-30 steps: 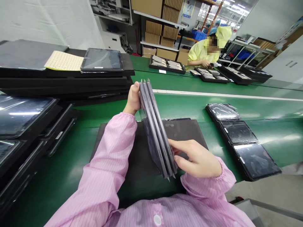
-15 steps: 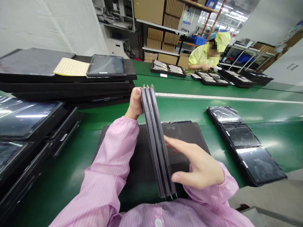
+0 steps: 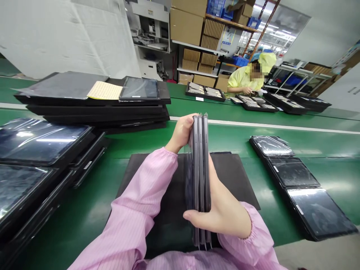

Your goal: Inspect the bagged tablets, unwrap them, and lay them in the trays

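Note:
Three thin grey tablets (image 3: pixel 200 165) stand on edge, pressed together as one stack, above a black foam mat (image 3: pixel 233 176). My left hand (image 3: pixel 180 133) grips the stack's far end, fingers wrapped over the top corner. My right hand (image 3: pixel 221 212) clamps the near end, thumb across the edges and palm against the right face. Both sleeves are pink.
Stacked black trays (image 3: pixel 92 107) with a tablet (image 3: pixel 140 89) and a yellow sheet (image 3: pixel 104 90) sit at the far left. More tablets in trays (image 3: pixel 33 150) lie at the left. Three bagged tablets (image 3: pixel 295 174) line the right of the green belt (image 3: pixel 281 138). A person in yellow (image 3: pixel 247 77) works beyond.
The stack has swung from tilted to straight and upright. My right hand went from touching its side with open fingers to clamping the near end. The view has tipped up.

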Available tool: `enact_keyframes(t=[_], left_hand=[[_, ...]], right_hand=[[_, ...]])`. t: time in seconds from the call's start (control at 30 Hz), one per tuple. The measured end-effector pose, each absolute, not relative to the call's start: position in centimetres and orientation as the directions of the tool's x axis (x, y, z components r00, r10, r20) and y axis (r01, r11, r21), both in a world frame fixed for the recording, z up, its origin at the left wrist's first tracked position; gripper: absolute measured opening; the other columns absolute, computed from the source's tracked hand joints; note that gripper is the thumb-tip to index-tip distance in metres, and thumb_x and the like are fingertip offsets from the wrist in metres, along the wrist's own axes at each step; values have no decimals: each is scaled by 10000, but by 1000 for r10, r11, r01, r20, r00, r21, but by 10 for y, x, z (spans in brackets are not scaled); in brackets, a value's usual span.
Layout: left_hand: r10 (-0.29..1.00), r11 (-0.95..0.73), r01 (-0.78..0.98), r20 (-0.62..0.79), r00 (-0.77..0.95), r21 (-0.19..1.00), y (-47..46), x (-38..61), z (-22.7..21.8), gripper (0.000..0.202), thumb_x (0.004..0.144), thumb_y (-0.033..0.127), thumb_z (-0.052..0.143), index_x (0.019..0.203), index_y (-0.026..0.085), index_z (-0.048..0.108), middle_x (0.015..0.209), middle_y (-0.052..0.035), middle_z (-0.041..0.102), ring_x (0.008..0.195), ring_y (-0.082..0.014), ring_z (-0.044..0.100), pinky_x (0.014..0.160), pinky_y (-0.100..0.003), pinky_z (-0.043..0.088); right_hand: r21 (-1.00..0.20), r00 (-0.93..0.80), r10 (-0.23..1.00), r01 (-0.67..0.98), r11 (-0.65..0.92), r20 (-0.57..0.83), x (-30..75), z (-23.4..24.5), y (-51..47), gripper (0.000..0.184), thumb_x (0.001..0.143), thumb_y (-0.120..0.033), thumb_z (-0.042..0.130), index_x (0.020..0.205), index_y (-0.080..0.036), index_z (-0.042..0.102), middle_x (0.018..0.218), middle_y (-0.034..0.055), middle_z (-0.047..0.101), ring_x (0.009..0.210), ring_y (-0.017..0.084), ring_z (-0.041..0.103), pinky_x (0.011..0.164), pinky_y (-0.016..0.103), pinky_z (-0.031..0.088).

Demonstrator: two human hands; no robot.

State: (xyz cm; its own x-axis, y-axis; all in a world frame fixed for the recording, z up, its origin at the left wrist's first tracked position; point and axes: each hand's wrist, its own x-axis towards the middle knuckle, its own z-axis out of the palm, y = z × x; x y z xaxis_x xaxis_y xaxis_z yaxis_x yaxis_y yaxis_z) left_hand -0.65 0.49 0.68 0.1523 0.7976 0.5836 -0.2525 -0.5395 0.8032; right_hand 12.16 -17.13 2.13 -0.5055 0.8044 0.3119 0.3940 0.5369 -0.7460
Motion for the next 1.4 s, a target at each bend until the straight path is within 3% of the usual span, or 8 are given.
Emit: enact_keyframes(t=[0.13,0.53,0.63,0.77,0.87,1.27,1.33,1.4], left_hand=[[762,-570,-265,621,183,778,-1,-5,10,797,677,962,412,604,189,590,572,-25,565,541,-172,515,566,-337,390],[710,-602,-335,678,189,725,-11,-4,21,831,627,967,476,627,161,680,578,-53,627,521,-172,540,552,-327,438],[693,-616,-336,693,201,713,-14,-5,23,830,644,960,471,631,158,687,570,-50,620,514,-169,532,565,-328,454],[669,-640,-322,712,213,698,-17,-6,26,826,676,949,452,638,157,685,570,-48,619,518,-170,534,567,-323,458],[671,-647,-289,706,225,706,-19,-5,28,836,664,966,422,622,168,666,572,-54,626,528,-184,546,569,-332,460],[663,-664,-231,702,260,712,-25,-5,31,824,691,961,377,641,186,652,658,-93,695,659,-255,659,682,-384,522],[668,-691,-201,719,191,695,-24,-1,24,835,714,956,335,679,190,665,705,-99,708,703,-259,663,714,-392,526],[727,-684,-156,684,-58,713,-25,4,9,813,768,919,307,787,199,685,830,-107,727,831,-263,671,786,-392,526]], right_hand=[[-757,-503,806,381,531,312,121,24,-174,1198,722,-169,824,1603,-239,15,1628,149,226,1536,331,235,1240,549,255],[-733,-519,806,423,532,286,120,22,-188,1353,645,-190,919,1601,-203,-39,1638,191,138,1563,350,120,1261,530,197],[-726,-517,795,408,554,316,119,24,-188,1292,638,-165,906,1598,-186,40,1611,181,208,1548,348,167,1262,518,221],[-715,-462,812,424,556,357,116,26,-190,1127,651,-134,853,1558,-203,188,1508,140,381,1456,321,360,1216,490,351],[-691,-434,822,464,554,368,114,28,-194,1047,660,-92,794,1532,-222,229,1479,127,422,1405,316,428,1167,477,428],[-576,-284,840,624,528,463,105,13,-204,783,834,-144,558,1548,-117,237,1536,195,429,1444,312,441,1154,471,457],[-560,-229,849,666,494,477,101,8,-205,768,830,-140,531,1543,-91,250,1531,212,439,1441,320,449,1129,472,484],[-543,-170,849,703,460,499,98,3,-207,768,818,-133,511,1540,-75,254,1515,231,460,1418,331,481,1082,474,528]])
